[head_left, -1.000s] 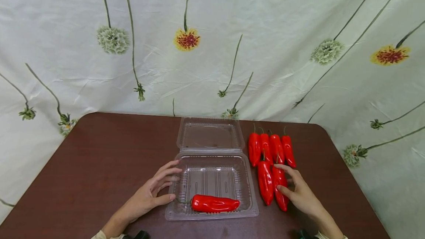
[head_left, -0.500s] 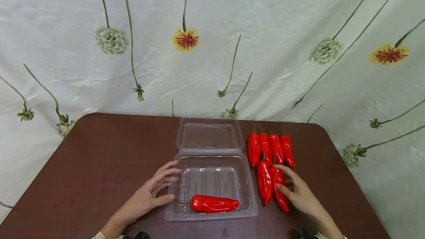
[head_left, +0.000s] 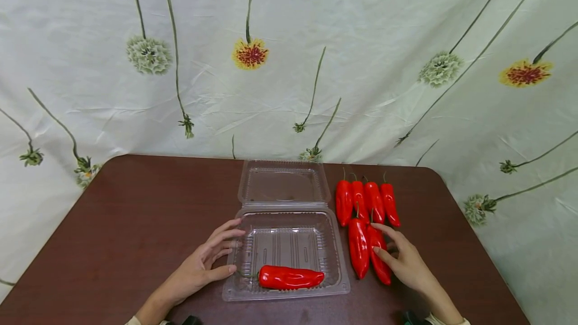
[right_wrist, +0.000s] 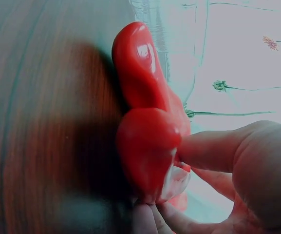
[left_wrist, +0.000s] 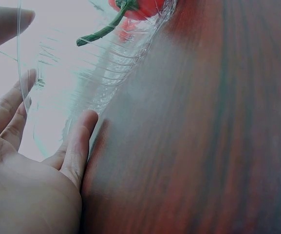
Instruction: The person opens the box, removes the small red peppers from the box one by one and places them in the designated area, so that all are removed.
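Observation:
My right hand (head_left: 404, 262) pinches a glossy red chili pepper (head_left: 378, 260), thumb on one side and fingers on the other. In the right wrist view that pepper (right_wrist: 147, 146) shows blunt end on, with a second pepper (right_wrist: 135, 68) beside it. The head view puts this neighbour (head_left: 358, 250) just left of the gripped one. My left hand (head_left: 198, 262) touches the left edge of a clear plastic clamshell box (head_left: 289, 237), fingers spread and relaxed. Inside, along the near side, lies one red pepper (head_left: 291, 278), its green stem (left_wrist: 101, 34) pointing left.
The box's lid (head_left: 284, 182) lies folded back toward the far edge. Several more red peppers (head_left: 344, 202) stand in a row at the right, beyond the gripped one. A flowered cloth (head_left: 289, 64) hangs behind the dark brown table (head_left: 149, 214).
The lower end of the gripped pepper has shifted slightly right, away from its neighbour. The left hand keeps its place at the box. The head view has drifted a little.

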Tool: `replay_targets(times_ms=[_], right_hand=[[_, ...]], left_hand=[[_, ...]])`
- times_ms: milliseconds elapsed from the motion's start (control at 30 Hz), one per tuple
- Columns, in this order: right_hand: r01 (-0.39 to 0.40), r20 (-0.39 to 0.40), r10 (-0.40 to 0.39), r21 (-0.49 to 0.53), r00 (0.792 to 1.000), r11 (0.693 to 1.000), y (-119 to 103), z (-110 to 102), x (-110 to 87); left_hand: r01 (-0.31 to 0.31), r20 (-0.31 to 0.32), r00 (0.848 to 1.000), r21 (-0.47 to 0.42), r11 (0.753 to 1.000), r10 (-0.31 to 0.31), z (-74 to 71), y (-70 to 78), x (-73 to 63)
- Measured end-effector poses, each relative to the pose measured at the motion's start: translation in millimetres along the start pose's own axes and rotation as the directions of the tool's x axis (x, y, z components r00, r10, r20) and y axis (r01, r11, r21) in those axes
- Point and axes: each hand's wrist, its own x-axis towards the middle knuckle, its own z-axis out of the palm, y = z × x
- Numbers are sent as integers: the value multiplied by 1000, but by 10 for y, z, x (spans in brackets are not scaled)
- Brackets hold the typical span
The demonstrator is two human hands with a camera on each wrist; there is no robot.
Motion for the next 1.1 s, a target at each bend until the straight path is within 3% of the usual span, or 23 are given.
replay_targets(times_ms=[233,1100], right_hand=[[33,-37,-34,-25,999,999,29,20,1],[79,-109,-87,-75,990,994,8,12,3]], left_hand=[[-55,2,998,10,998,55,4,22,1],[-43,-2,999,12,999,43,4,22,1]])
